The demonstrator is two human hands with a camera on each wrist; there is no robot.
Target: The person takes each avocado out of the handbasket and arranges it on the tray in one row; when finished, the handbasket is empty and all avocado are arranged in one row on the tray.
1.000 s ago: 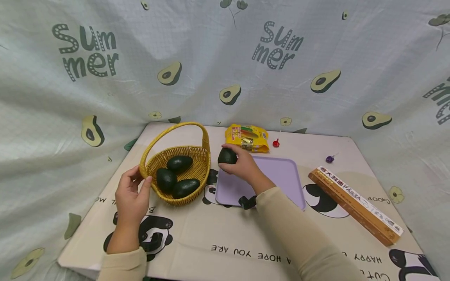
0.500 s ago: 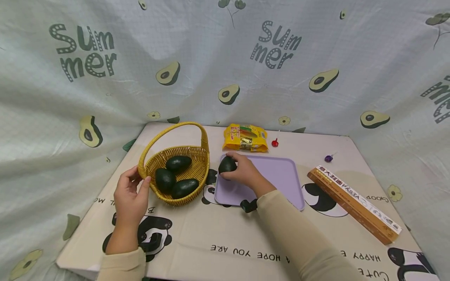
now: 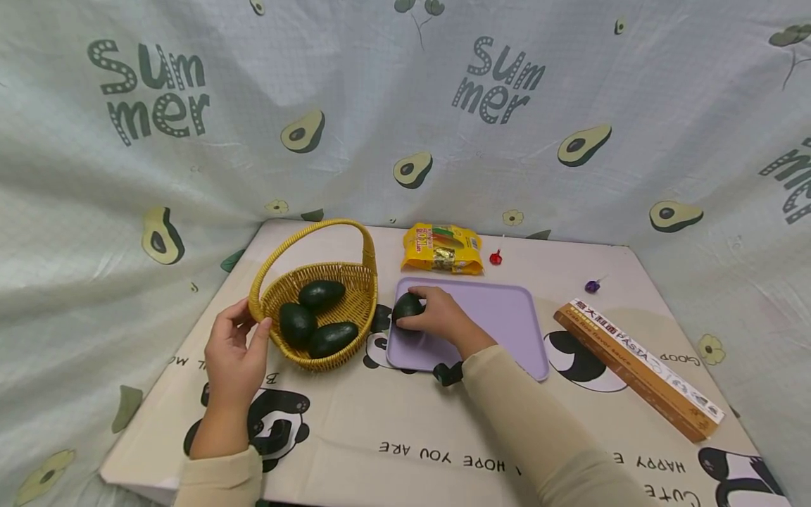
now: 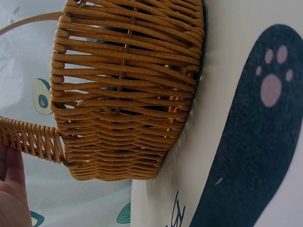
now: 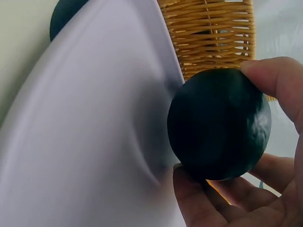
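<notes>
My right hand (image 3: 443, 320) grips a dark green avocado (image 3: 407, 308) between thumb and fingers, at the left part of a lilac tray (image 3: 481, 331). Up close in the right wrist view, the avocado (image 5: 218, 124) has a smooth, shiny skin; whether it touches the tray I cannot tell. Left of the tray stands a yellow wicker basket (image 3: 355, 310) with three avocados in it, one of them a rounder avocado (image 3: 297, 324) nearest the left rim. The thumb and fingers of my left hand (image 3: 237, 352) hold the foot of the basket's handle (image 4: 33, 137).
A yellow snack bag (image 3: 443, 248) lies behind the tray, with a red-wrapped lollipop (image 3: 496, 258) beside it. A purple lollipop (image 3: 592, 286) and a long pasta box (image 3: 640, 370) lie to the right. A printed cloth (image 3: 355, 169) hangs behind the table.
My right hand has come down and nearer with the avocado, from the tray's far left corner to low at its left side. The left hand and basket stay put.
</notes>
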